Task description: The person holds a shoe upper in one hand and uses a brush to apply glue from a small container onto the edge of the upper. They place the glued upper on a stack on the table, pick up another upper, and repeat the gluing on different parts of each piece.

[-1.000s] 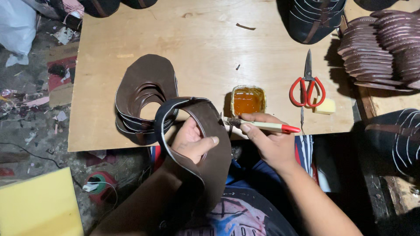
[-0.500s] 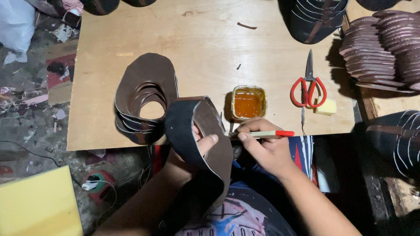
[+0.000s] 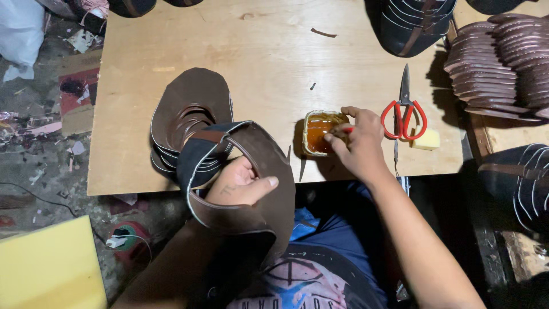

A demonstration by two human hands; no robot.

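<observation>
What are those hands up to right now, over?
Left hand grips brown leather piece. Right hand dips a tool into the glue pot. Scissors lie beside, clear.

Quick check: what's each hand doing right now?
Left hand: closed on the brown leather piece, thumb across its strap.
Right hand: fingers pinched on a red-handled tool, mostly hidden, at the small glue pot.

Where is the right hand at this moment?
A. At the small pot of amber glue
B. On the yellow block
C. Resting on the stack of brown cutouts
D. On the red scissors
A: the right hand is over the glue pot, apart from the scissors.
</observation>
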